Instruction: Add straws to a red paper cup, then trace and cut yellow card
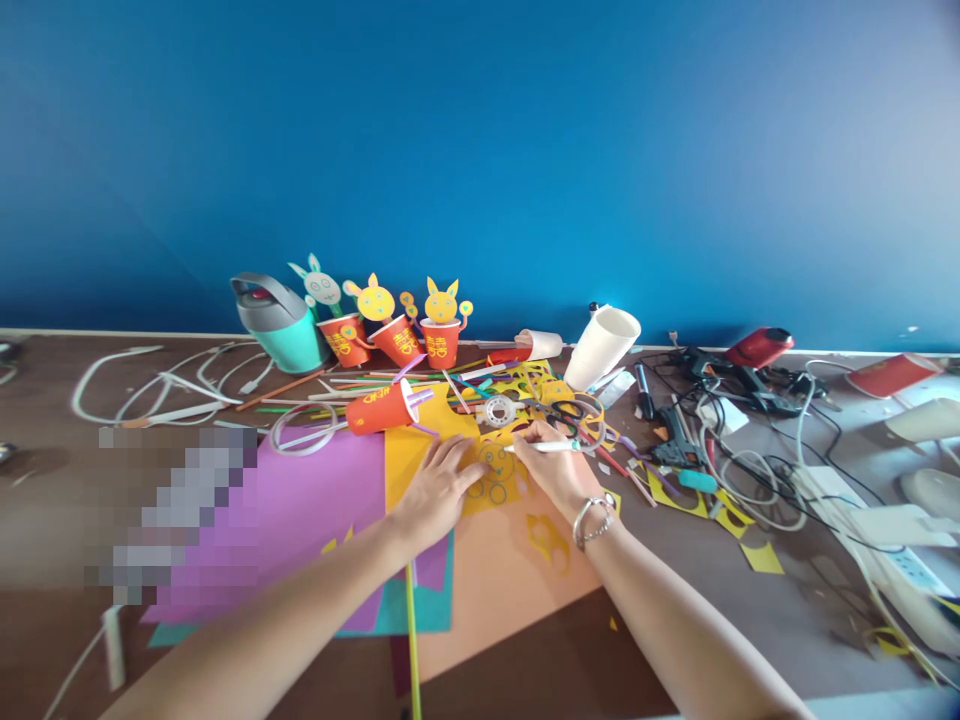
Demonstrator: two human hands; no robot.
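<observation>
My right hand (551,470) pinches a white marker (546,447) with a green end, its tip over drawn circles on a yellow paper sheet (487,485). My left hand (439,490) lies flat with fingers spread at the left of those outlines, pressing on the paper. Beneath is an orange sheet (487,620), and left of it a purple sheet (300,540). An orange paper cup (379,408) lies tipped on its side beyond my left hand. Past my right hand are a white tape ring (496,410) and scissors (566,413), partly covered by scraps.
Three red cups with paper animal heads, one the right-hand cup (440,345), stand by the wall beside a teal container (285,325). A white cup (604,345) leans at the back. Glue guns (675,440), cables and a power strip (862,520) crowd the right.
</observation>
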